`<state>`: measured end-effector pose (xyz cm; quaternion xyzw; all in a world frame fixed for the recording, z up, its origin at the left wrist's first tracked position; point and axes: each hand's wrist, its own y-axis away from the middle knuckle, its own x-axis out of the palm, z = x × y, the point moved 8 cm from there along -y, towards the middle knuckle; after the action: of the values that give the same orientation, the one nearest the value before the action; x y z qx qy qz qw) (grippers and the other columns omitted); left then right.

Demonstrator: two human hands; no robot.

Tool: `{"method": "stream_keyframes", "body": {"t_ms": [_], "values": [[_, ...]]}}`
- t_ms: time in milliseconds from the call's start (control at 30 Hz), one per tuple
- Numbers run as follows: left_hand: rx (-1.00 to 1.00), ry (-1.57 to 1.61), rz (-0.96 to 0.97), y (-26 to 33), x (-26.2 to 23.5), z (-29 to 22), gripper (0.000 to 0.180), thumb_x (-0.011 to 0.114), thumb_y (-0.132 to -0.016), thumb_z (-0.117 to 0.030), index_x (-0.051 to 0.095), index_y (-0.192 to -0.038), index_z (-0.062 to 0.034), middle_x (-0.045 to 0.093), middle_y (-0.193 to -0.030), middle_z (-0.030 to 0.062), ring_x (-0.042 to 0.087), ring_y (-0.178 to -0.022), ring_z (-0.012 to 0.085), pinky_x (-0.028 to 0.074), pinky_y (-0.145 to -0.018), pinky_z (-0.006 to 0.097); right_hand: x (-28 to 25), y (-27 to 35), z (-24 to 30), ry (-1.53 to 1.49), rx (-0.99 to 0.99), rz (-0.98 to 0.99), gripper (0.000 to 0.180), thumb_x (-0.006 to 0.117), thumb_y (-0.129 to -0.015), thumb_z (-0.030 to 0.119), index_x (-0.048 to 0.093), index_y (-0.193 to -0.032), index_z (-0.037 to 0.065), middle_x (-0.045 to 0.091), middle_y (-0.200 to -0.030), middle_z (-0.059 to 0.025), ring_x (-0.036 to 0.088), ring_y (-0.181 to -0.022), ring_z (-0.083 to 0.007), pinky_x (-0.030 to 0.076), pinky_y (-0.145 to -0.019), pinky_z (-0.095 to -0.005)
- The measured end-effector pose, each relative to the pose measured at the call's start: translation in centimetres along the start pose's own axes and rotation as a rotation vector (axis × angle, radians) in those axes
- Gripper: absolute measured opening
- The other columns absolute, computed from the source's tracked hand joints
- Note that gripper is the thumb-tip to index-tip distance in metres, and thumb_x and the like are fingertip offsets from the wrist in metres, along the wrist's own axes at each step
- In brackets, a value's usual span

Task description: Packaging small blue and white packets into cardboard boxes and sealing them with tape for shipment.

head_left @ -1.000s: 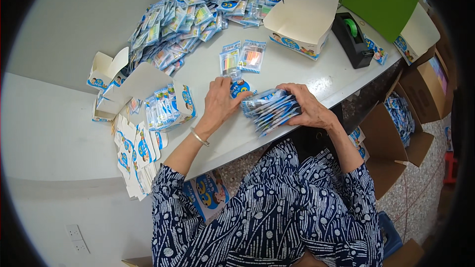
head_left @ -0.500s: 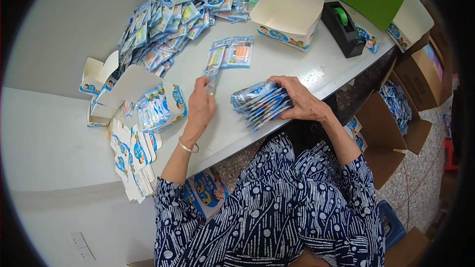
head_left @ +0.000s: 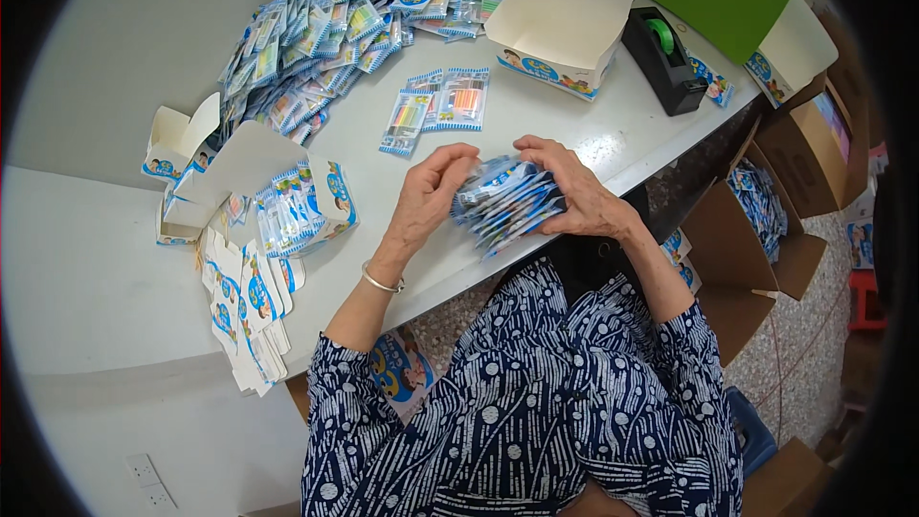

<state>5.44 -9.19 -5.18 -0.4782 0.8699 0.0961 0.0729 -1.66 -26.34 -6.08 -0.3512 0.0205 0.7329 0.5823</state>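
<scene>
A stack of small clear-and-blue packets (head_left: 507,199) stands on edge near the front of the table, held between my two hands. My right hand (head_left: 579,193) wraps round its right end, thumb below and fingers over the top. At the left end, my left hand (head_left: 433,196) presses its curled fingers against the packets; its fingertips are partly hidden. Just beyond my hands lie a few loose packets (head_left: 463,99) with coloured sticks inside, and one more packet (head_left: 406,122) lies slanted beside them.
A big heap of packets (head_left: 325,38) covers the back left. An open box filled with packets (head_left: 290,211) stands left, beside flat cartons (head_left: 251,297). Another open carton (head_left: 550,72) and a black tape dispenser (head_left: 665,62) stand at the back right. Cardboard boxes (head_left: 713,268) are at the right.
My left hand has let go of a single packet, which now lies on the table, and has moved right to the stack. My right hand still holds the stack.
</scene>
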Motion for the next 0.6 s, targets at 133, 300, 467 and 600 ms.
{"method": "stream_keyframes", "body": {"t_ms": [133,300,467,600], "values": [[-0.006,0.096,0.121,0.7,1.6,-0.7,0.033,0.053,-0.099,-0.025,0.059,-0.12,-0.0008,0.063,-0.11,0.0049,0.056,-0.102,0.0091,0.043,-0.09,0.024,0.2,0.1,-0.7,-0.035,0.083,0.032,0.096,0.082,-0.058,0.033,0.037,-0.139,0.011,0.043,-0.139,-0.0131,0.039,-0.13,-0.0329,0.03,-0.111,-0.0437],[-0.092,0.248,0.114,1.0,1.9,-1.4,0.031,0.06,-0.095,-0.022,0.059,-0.118,-0.0014,0.063,-0.103,0.0034,0.056,-0.096,0.0088,0.045,-0.087,0.023,0.3,0.3,-0.8,-0.005,0.142,0.073,0.096,0.083,-0.057,0.032,0.037,-0.139,0.01,0.044,-0.136,-0.0135,0.042,-0.126,-0.0331,0.032,-0.109,-0.0436],[0.029,-0.034,0.128,1.3,2.8,-0.5,0.037,0.061,-0.091,-0.013,0.053,-0.126,-0.0031,0.058,-0.118,0.006,0.054,-0.107,0.0111,0.041,-0.095,0.025,0.3,0.2,-0.8,0.005,0.151,0.077,0.097,0.083,-0.056,0.031,0.037,-0.139,0.01,0.045,-0.134,-0.0144,0.042,-0.124,-0.0342,0.034,-0.108,-0.0439],[0.089,-0.04,0.099,1.5,2.8,-1.2,0.04,0.059,-0.092,-0.012,0.05,-0.13,-0.0038,0.057,-0.121,0.0073,0.052,-0.11,0.0123,0.041,-0.097,0.027,0.3,0.2,-0.5,0.02,0.123,0.072,0.098,0.083,-0.055,0.031,0.037,-0.139,0.009,0.045,-0.133,-0.0146,0.042,-0.123,-0.0348,0.034,-0.108,-0.044]]}}
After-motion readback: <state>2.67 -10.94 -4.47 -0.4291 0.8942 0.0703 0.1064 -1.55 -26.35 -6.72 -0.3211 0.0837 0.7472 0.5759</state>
